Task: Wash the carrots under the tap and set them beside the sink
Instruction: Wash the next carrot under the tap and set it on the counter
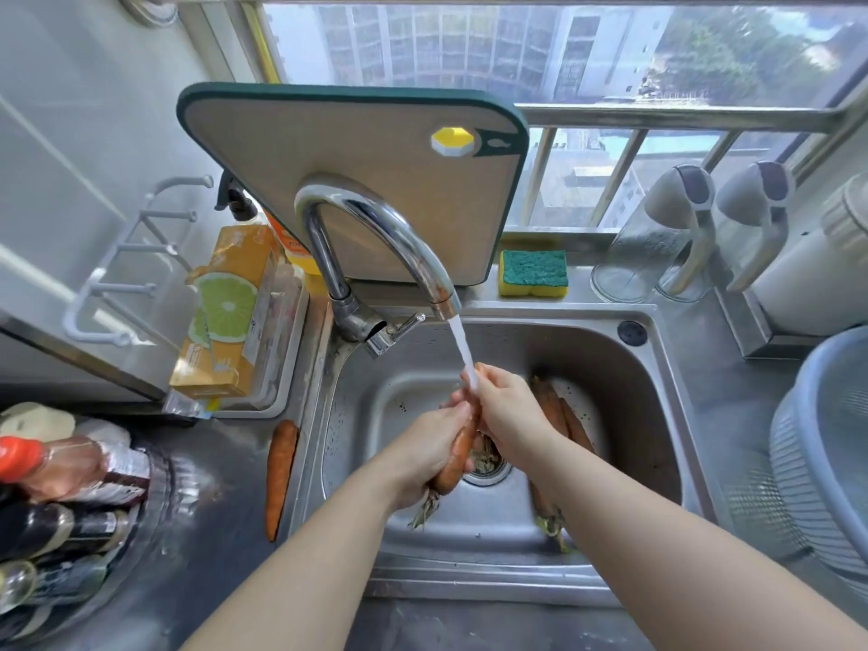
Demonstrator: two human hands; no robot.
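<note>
Left hand (434, 446), right hand (507, 406), both curled.

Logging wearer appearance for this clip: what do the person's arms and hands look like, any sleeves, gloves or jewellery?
Left hand and right hand are ungloved; no ring, watch or bracelet visible. Left arm and right arm are uncovered to the frame's lower edge; no sleeve shows.

Half-seen carrots
Our left hand (430, 446) and right hand (507, 406) cover most of one carrot (458, 455); our right forearm (610, 500) crosses the other carrots (554, 411), perhaps three.
</note>
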